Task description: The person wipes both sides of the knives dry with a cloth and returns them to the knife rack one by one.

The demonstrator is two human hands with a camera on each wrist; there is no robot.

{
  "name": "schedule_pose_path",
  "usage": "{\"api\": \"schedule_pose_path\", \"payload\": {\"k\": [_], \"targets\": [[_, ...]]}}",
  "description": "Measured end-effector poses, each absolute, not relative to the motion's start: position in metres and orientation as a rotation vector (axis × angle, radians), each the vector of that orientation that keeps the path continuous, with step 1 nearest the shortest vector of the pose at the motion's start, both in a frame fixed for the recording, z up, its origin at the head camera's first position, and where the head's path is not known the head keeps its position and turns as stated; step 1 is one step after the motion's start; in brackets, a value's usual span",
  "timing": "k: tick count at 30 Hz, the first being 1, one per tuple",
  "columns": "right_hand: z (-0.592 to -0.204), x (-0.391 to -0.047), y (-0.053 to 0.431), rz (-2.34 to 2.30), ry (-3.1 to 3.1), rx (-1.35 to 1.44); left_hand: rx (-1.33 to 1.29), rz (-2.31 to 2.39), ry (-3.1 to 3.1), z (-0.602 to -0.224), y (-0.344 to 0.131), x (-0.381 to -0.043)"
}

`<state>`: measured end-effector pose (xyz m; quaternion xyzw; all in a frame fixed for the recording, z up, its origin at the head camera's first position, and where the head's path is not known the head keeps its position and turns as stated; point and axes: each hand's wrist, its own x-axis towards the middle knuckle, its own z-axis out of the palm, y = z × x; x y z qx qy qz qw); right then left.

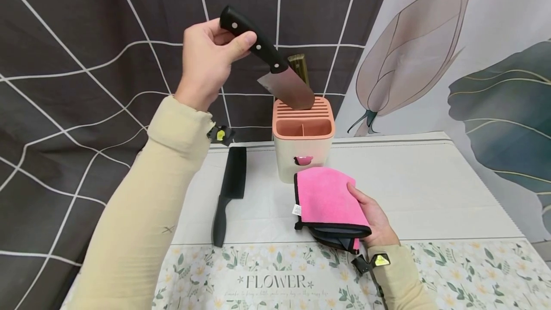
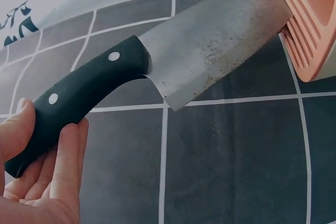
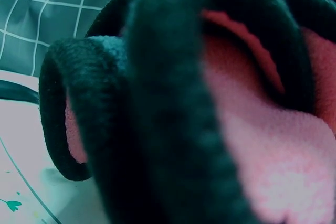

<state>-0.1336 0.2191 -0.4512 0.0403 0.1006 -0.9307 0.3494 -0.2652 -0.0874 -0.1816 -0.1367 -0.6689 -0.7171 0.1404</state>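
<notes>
My left hand (image 1: 206, 56) pinches the black riveted handle of a kitchen knife (image 1: 287, 85) between thumb and fingers. The blade slants down to the right, its tip at the slotted top of a white and orange knife holder (image 1: 285, 157). Brownish spots mark the steel of the knife (image 2: 215, 45) in the left wrist view. In my right hand (image 1: 379, 221) is a folded pink cloth (image 1: 329, 193) with black edging, held in front of the holder. The cloth (image 3: 273, 145) fills most of the right wrist view and hides the fingers there.
A black cleaver (image 1: 232, 176) lies on the white tabletop, left of the holder. Behind the raised blade, an olive-coloured handle (image 1: 300, 68) stands up from the holder. A dark gridded curtain (image 1: 107, 51) hangs at the back and left, beside a leaf-patterned one (image 1: 409, 56).
</notes>
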Motion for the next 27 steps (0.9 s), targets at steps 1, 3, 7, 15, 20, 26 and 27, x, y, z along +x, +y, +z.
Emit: {"api": "schedule_pose_path", "payload": {"k": [1, 3, 7, 15, 20, 26, 27], "targets": [[-0.451, -0.134, 0.219, -2.410, 0.257, 0.100, -0.385, -2.075, -1.936, -0.182, -0.087, -0.266], [-0.452, -0.134, 0.219, -2.408, 0.252, 0.085, -0.369, -2.081, -1.941, -0.182, -0.086, -0.269], [-0.453, -0.135, 0.219, -2.404, 0.247, 0.065, -0.351, -2.092, -1.958, -0.184, -0.083, -0.272], [-0.454, -0.135, 0.219, -2.392, 0.230, -0.001, -0.339, -2.071, -2.006, -0.189, -0.073, -0.276], [-0.452, -0.135, 0.218, -2.399, 0.240, 0.019, -0.331, -2.056, -2.028, -0.197, -0.069, -0.279], [-0.453, -0.135, 0.216, -2.392, 0.218, -0.008, -0.314, -2.048, -2.057, -0.206, -0.064, -0.281], [-0.453, -0.135, 0.216, -2.391, 0.218, -0.009, -0.309, -2.048, -2.058, -0.207, -0.064, -0.281]]}}
